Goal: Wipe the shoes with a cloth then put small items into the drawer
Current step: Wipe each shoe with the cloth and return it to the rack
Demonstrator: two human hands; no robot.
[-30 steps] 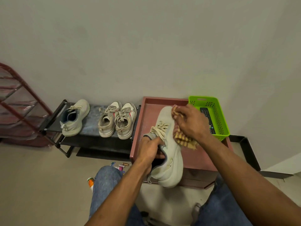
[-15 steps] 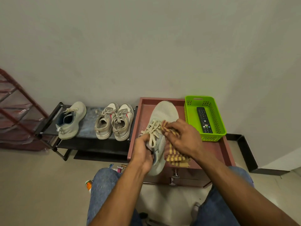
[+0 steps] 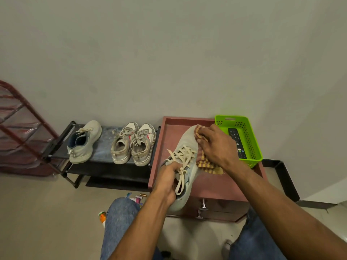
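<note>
Left hand [image 3: 167, 182] gripped the pale sneaker [image 3: 187, 166] at its collar, fingers curled round it, over the red cabinet top [image 3: 216, 182]. Right hand [image 3: 218, 146] held the yellow checked cloth [image 3: 207, 165] against the sneaker's toe. Three more shoes sat on the black rack [image 3: 105, 169]; remote [image 3: 237, 142] lay in the green basket [image 3: 251, 147].

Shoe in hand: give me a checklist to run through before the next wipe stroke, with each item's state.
1. Left hand grips the shoe at its opening: ok.
2. Right hand presses the checked cloth on the toe: ok.
3. Shoe held over the red cabinet, not the floor: ok.
4. Laces out of the cloth's path: not ok, they hang loose.
5. Toe wiped clean: cannot tell.
6. Drawer handles reachable, drawers shut: ok.
</note>
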